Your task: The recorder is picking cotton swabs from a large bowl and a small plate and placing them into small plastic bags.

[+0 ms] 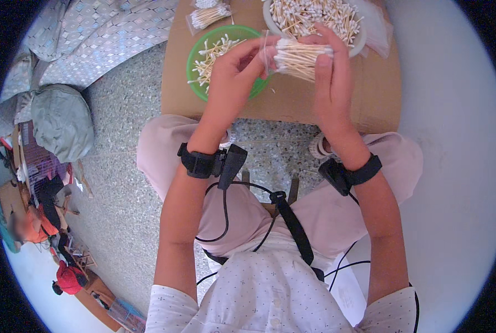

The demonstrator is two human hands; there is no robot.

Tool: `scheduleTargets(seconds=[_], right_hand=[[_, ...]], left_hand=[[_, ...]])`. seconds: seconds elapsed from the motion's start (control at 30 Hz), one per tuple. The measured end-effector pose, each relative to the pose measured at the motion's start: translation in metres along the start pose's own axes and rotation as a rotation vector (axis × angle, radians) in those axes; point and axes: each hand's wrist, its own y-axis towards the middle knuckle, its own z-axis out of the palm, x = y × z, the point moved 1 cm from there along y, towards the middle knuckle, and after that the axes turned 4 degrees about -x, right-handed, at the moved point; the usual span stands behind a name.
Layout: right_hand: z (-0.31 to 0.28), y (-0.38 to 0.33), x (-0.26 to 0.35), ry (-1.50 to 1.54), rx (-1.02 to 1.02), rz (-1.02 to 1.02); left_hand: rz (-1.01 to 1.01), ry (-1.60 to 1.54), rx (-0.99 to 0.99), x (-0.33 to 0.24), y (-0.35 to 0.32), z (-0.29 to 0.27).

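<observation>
A bundle of cotton swabs point(299, 59) with pale wooden sticks and white tips is held crosswise above the cardboard surface. My right hand point(336, 83) is closed round its right end, thumb across the front and fingers behind. At the bundle's left end, my left hand point(232, 75) pinches a clear plastic bag point(267, 51). How far the swabs reach into the bag I cannot tell. Below and left of the bundle stands a green bowl point(190, 69) with loose swabs, partly hidden by my left hand. Behind my right hand is a whitish bowl point(361, 45) heaped with more swabs.
Small clear packs of swabs point(209, 18) lie on the far left of the cardboard surface point(292, 105). Clear plastic bags point(378, 41) lie beside the whitish bowl. My knees flank the near edge. Patterned cloth point(106, 33) and a grey-green bundle point(62, 122) are at left.
</observation>
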Motion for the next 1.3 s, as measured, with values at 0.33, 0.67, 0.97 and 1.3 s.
scheduleTargets(seconds=[0.33, 0.67, 0.97, 1.3], right_hand=[[0.003, 0.0, -0.004, 0.091, -0.014, 0.046], [0.005, 0.003, -0.002, 0.01, 0.005, 0.073], [0.004, 0.001, -0.004, 0.038, 0.008, 0.08], [0.008, -0.005, -0.009, 0.359, 0.053, 0.214]], left_hand=[[0.016, -0.036, 0.228, -0.002, 0.001, -0.007], [0.048, 0.087, -0.082, -0.002, 0.001, -0.004], [-0.047, 0.112, -0.036, -0.011, -0.002, -0.003], [0.174, 0.448, 0.199, -0.006, -0.002, -0.01]])
